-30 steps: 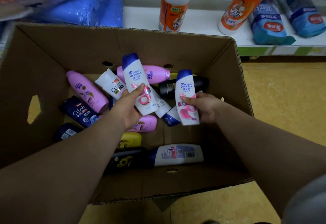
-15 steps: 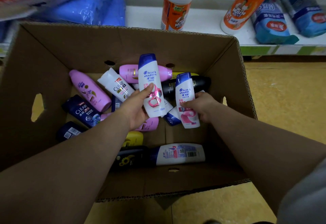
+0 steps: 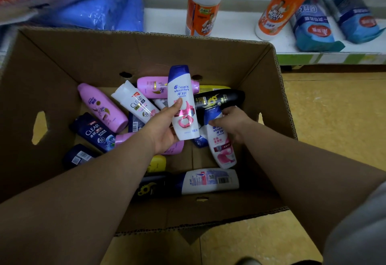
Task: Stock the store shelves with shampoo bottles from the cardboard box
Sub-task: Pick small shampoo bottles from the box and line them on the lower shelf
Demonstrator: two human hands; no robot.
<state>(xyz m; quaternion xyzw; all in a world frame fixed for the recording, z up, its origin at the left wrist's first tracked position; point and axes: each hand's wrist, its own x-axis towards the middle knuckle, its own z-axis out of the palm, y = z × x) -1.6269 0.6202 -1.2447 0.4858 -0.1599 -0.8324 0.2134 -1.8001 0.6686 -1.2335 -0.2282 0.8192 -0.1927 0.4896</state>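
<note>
An open cardboard box (image 3: 269, 81) on the floor holds several shampoo bottles lying loose. My left hand (image 3: 161, 131) grips a white Head & Shoulders bottle (image 3: 183, 97) with a blue cap, held upright above the pile. My right hand (image 3: 234, 122) grips the top of a second white Head & Shoulders bottle (image 3: 222, 152) with a pink label, tilted with its cap toward the box's far side. Below lie a pink bottle (image 3: 102, 108), a white Clear bottle (image 3: 133, 101), a dark blue Clear bottle (image 3: 94, 132), a black bottle (image 3: 221, 97) and a white bottle (image 3: 208, 181) near the front wall.
Behind the box runs a low white shelf (image 3: 240, 24) with two orange-and-white cleaner bottles (image 3: 201, 7) and blue packs (image 3: 313, 28). Blue plastic-wrapped goods (image 3: 100, 7) lie at the back left. Yellow floor (image 3: 334, 118) stretches to the right of the box.
My left hand has carried its bottle to the right and turned it more upright. My right hand has slid up to the cap end of its bottle, which now tilts lower.
</note>
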